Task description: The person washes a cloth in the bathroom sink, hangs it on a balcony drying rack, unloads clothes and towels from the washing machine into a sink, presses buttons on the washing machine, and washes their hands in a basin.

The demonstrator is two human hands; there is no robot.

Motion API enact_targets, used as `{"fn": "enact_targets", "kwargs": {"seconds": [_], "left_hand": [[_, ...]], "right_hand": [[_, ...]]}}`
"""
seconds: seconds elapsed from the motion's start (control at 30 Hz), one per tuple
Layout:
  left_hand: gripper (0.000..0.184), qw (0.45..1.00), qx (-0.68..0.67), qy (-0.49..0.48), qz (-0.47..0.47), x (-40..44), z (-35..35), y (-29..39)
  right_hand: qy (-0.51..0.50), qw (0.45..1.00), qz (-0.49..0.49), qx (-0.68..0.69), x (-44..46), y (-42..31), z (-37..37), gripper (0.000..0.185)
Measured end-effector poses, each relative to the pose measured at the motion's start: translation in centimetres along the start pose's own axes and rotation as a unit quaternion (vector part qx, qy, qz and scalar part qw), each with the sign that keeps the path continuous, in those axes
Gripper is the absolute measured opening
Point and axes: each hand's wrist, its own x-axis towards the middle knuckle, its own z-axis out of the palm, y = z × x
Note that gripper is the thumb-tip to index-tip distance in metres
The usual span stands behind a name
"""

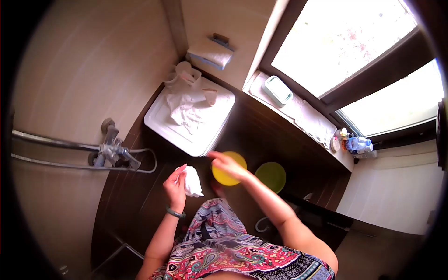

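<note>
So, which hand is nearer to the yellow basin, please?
The right. In this view, the right hand overlaps the yellow basin; the left hand is apart, to its left, holding the white cloth.

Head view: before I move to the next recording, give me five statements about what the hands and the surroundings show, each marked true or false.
1. The left hand holds a white cloth. True.
2. Both wrists are bare. False: a bracelet circles the left one.
3. The right hand appears over the yellow basin in this view. True, though contact cannot be told.
4. Only one basin is visible. False: a green basin also shows, to the right of the yellow one.
5. Crumpled white fabric lies on the white square top. True.
</note>
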Motion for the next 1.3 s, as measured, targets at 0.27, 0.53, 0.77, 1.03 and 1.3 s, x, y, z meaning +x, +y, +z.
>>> {"fn": "enact_targets", "kwargs": {"seconds": [0.27,0.53,0.77,1.03,1.3], "left_hand": [[0.058,0.980,0.102,0.168,0.007,-7.4,-17.8,1.9],[0.028,0.872,0.005,0.488,0.025,-29.9,-40.5,-4.7],[0.035,0.681,0.054,0.727,-0.059,-48.9,-55.5,-13.7],[0.057,0.594,-0.556,0.566,0.135,-59.4,-68.7,-16.1],[0.059,0.534,-0.552,0.542,0.341,-69.0,-84.3,-16.4]], "right_hand": [[-0.152,0.948,0.055,0.273,2.8,-6.5,22.7,0.024],[-0.326,0.909,0.130,0.226,-2.0,-6.3,56.1,0.034],[-0.549,0.781,0.263,0.136,-10.6,-4.0,83.4,0.033],[-0.708,0.509,-0.396,-0.289,-21.6,-4.7,97.4,0.022],[-0.733,0.630,0.244,-0.079,-19.7,0.2,126.1,0.026]]}}
